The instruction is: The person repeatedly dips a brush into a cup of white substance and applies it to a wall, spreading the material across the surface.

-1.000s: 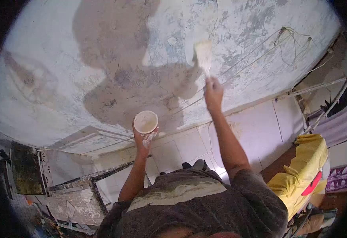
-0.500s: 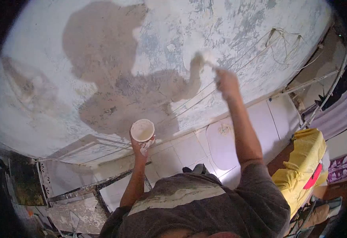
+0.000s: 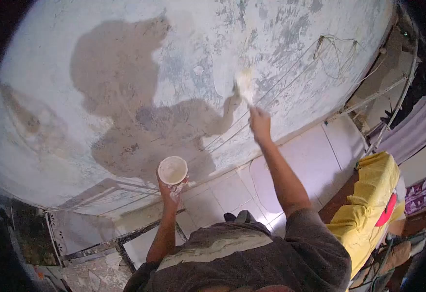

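Note:
My left hand (image 3: 167,191) is closed around a white tub (image 3: 166,164), its open top toward me and pale paint inside. White smears mark the fingers and the tub's side. Out to the right, my right hand (image 3: 260,124) grips the handle of a paintbrush (image 3: 245,88). Its pale, motion-blurred bristles are at the wall (image 3: 201,44), over a whitish patch. The wall's surface is mottled white and grey, and my shadow falls across its left half.
Thin loose wires (image 3: 339,53) hang on the wall at the upper right. A yellow cloth (image 3: 376,180) covers something at right, near a curved metal frame (image 3: 399,109). Below the wall run pale floor tiles (image 3: 227,187). A dark-edged frame (image 3: 125,243) stands at lower left.
My right hand and the brush have moved down and to the left along the wall. The tub stays in my left hand, and the view has shifted slightly.

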Motion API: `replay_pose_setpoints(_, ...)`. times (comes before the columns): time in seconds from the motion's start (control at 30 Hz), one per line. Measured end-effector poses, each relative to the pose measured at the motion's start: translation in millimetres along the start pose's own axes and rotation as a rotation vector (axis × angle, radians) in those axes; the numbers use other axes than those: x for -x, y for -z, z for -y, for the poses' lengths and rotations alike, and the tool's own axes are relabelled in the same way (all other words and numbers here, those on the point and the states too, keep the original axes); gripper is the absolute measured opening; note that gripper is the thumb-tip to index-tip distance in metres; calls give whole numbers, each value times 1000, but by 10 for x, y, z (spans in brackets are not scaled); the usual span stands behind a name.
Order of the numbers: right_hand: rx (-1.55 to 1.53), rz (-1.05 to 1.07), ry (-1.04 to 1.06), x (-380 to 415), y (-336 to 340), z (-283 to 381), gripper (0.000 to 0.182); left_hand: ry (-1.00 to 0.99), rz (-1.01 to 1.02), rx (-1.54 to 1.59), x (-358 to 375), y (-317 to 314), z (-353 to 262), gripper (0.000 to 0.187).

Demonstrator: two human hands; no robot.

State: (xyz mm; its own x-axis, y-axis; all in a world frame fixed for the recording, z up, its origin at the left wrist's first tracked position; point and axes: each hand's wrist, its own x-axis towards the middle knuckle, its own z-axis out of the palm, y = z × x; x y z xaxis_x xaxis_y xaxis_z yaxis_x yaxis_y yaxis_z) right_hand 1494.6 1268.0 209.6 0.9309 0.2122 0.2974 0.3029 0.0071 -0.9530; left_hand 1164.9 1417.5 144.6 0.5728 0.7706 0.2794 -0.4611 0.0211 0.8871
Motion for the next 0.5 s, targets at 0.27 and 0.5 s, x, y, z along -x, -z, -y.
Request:
replay_pose_setpoints(0.27, 556, 400, 482, -218, 328, -501, 20, 120, -36, 46, 3, -48, -146, 71)
replay_pose_setpoints(0.5, -53, 221, 35, -740, 496, 2767, 26, 170, -70, 110, -3, -204, -269, 77)
